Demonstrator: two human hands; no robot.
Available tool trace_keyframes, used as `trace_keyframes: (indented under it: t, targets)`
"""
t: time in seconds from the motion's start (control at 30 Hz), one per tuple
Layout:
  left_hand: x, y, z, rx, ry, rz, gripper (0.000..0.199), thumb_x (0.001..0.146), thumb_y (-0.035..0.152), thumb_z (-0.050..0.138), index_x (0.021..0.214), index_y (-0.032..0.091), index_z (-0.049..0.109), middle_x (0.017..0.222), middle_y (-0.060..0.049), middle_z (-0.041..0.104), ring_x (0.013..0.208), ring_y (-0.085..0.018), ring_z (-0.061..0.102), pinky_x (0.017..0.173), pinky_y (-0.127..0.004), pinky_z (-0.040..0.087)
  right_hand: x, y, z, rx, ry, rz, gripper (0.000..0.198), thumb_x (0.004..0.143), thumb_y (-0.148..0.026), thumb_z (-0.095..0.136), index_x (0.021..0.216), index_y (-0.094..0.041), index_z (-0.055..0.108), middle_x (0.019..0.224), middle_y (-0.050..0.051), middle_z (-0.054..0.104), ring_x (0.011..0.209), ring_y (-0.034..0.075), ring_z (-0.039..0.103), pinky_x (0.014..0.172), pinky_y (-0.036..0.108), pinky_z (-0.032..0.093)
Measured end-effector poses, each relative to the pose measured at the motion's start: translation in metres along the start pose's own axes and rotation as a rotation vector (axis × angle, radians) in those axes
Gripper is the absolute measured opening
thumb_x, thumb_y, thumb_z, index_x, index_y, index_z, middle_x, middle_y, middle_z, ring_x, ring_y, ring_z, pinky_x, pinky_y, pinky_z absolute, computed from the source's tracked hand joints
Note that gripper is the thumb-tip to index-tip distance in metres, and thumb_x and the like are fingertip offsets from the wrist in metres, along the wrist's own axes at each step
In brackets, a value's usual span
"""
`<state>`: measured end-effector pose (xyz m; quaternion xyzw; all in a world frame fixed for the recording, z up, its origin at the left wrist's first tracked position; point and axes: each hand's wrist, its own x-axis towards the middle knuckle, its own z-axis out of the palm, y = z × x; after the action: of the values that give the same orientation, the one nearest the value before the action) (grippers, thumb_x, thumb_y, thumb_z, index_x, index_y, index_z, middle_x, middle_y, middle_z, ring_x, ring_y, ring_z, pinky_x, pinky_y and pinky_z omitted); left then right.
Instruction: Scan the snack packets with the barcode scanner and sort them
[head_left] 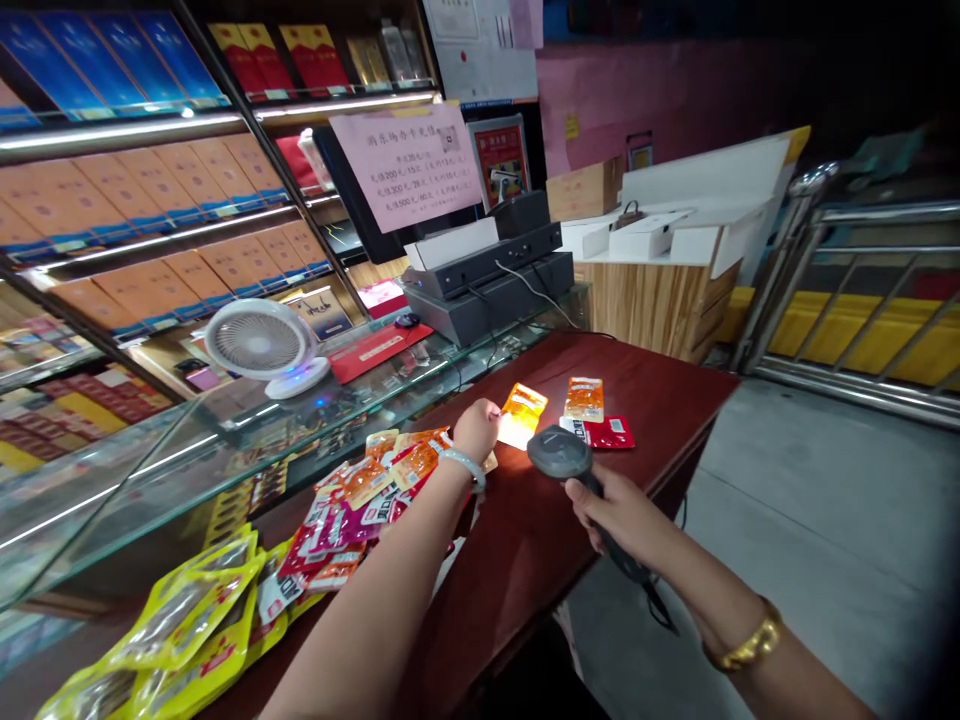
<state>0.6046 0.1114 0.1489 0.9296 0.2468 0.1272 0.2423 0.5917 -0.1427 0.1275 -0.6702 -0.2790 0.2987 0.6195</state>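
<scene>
My left hand [478, 428] pinches the edge of an orange snack packet [523, 414] over the dark red table [510, 520]. Bright light falls on that packet. In my right hand [616, 505] is a dark barcode scanner [561, 455], its head turned toward the lit packet. Just past the scanner lie another orange packet [584, 398] and a red one [611, 432], partly overlapping. Beneath and beside my left forearm spreads a heap of red, orange and purple snack packets [352, 510]. Larger yellow bags [187, 620] lie nearest me on the left.
Along the left runs a glass display counter [217, 450] with a white fan [262, 345] on it. A cash drawer [495, 290] and a monitor with a pink sign [412, 165] stand behind. Metal railing [870, 300] is at the right. The scanner cable hangs past the table edge.
</scene>
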Motion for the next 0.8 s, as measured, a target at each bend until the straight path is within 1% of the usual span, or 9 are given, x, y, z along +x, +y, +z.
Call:
trace_keyframes:
  t: [0.13,0.23,0.3,0.33,0.4,0.5,0.57,0.7,0.8]
  targets:
    - [-0.031,-0.03,-0.056,0.03,-0.01,-0.043,0.019,0.082,0.036,0.062,0.091,0.02,0.065,0.083,-0.005,0.071,0.074,-0.019,0.064,0.066,-0.027,0.044,-0.012,-0.009,0.024,0.054,-0.106,-0.034,0.053,0.083,-0.073,0.057,0.092,-0.022,0.049,0.055,-0.009,0.05,0.039,0.01,0.049,0.04,0.021,0.041]
    - [-0.049,-0.051,-0.106,0.322,-0.04,-0.132,0.022,0.08,0.041,0.062,0.091,0.022,0.067,0.088,-0.006,0.073,0.083,-0.024,0.066,0.075,-0.033,0.046,-0.019,-0.01,0.038,0.081,-0.194,-0.073,0.053,0.082,-0.073,0.06,0.093,-0.022,0.051,0.055,-0.009,0.049,0.039,0.01,0.05,0.039,0.019,0.039]
    - [-0.055,-0.052,-0.122,0.503,0.04,-0.163,0.031,0.078,0.046,0.065,0.099,0.023,0.069,0.104,-0.01,0.073,0.098,-0.03,0.065,0.084,-0.04,0.046,-0.023,-0.008,0.039,0.067,-0.201,-0.073,0.053,0.083,-0.072,0.059,0.096,-0.021,0.051,0.056,-0.008,0.051,0.04,0.009,0.051,0.039,0.019,0.038]
    - [-0.056,-0.046,-0.12,0.531,0.062,-0.148,0.035,0.079,0.047,0.065,0.104,0.023,0.069,0.11,-0.011,0.073,0.103,-0.031,0.064,0.086,-0.041,0.046,-0.025,-0.006,0.037,0.056,-0.188,-0.062,0.052,0.084,-0.072,0.058,0.096,-0.021,0.052,0.056,-0.008,0.051,0.04,0.009,0.051,0.039,0.019,0.038]
    - [-0.055,-0.024,-0.099,0.468,0.039,-0.061,0.038,0.082,0.049,0.062,0.109,0.022,0.068,0.114,-0.012,0.072,0.105,-0.029,0.064,0.088,-0.038,0.046,-0.03,-0.001,0.027,0.025,-0.14,-0.029,0.05,0.085,-0.07,0.058,0.096,-0.021,0.052,0.056,-0.008,0.05,0.039,0.009,0.05,0.039,0.019,0.039]
    - [-0.046,0.027,-0.04,0.325,-0.036,0.103,0.038,0.086,0.054,0.057,0.104,0.023,0.072,0.11,-0.01,0.073,0.105,-0.026,0.064,0.089,-0.033,0.045,-0.041,0.01,0.004,-0.034,-0.056,0.009,0.048,0.087,-0.065,0.056,0.101,-0.02,0.052,0.054,-0.01,0.047,0.037,0.009,0.048,0.039,0.019,0.039]
    - [-0.037,0.061,0.002,0.306,-0.051,0.132,0.046,0.087,0.061,0.052,0.105,0.024,0.072,0.114,-0.011,0.071,0.108,-0.028,0.063,0.091,-0.035,0.045,-0.05,0.017,-0.013,-0.042,0.005,0.037,0.049,0.086,-0.065,0.056,0.104,-0.02,0.052,0.054,-0.01,0.048,0.037,0.009,0.048,0.038,0.019,0.039]
    - [-0.016,0.108,0.06,0.339,-0.007,0.025,0.072,0.086,0.075,0.036,0.113,0.016,0.069,0.123,-0.019,0.066,0.118,-0.035,0.057,0.096,-0.045,0.044,-0.068,0.028,-0.04,-0.039,0.121,0.048,0.047,0.086,-0.067,0.054,0.099,-0.021,0.051,0.055,-0.01,0.049,0.037,0.008,0.048,0.04,0.02,0.04]
    - [0.002,0.123,0.08,0.34,-0.01,-0.041,0.074,0.083,0.074,0.045,0.119,0.012,0.064,0.131,-0.022,0.061,0.124,-0.036,0.052,0.1,-0.046,0.042,-0.075,0.029,-0.051,-0.027,0.155,0.072,0.05,0.085,-0.071,0.051,0.095,-0.022,0.048,0.054,-0.01,0.05,0.034,0.008,0.048,0.037,0.019,0.038]
